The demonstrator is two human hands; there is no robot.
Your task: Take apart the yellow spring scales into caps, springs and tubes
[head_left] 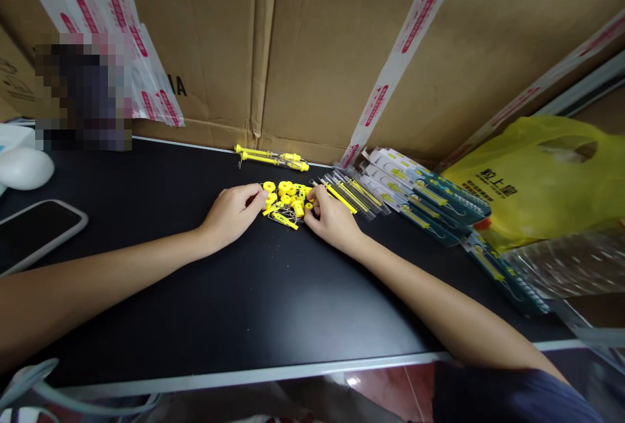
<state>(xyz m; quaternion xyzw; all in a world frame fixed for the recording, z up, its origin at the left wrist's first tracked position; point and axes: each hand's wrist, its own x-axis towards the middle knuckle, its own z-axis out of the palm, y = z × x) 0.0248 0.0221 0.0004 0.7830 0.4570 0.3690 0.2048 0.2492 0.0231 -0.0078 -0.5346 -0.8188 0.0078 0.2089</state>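
A small pile of yellow plastic parts (288,198), rings and caps among them, lies on the black table (254,306). Thin metal hooks and springs (288,215) are mixed into its near side. At the pile's left edge is my left hand (233,216), thumb and fingers closed together against the yellow pieces. My right hand (334,220) is at the right edge, fingers curled and touching the pile beside a yellow ring (308,206). Whatever either hand's fingertips hold is hidden. Clear tubes with yellow strips (349,192) lie just beyond my right hand.
Yellow spring scales (273,158) lie behind the pile, before a large cardboard box (312,52). Stacked printed boxes (424,195) and a yellow plastic bag (541,169) occupy the right. A phone (36,234) and a white rounded object (27,169) are at left.
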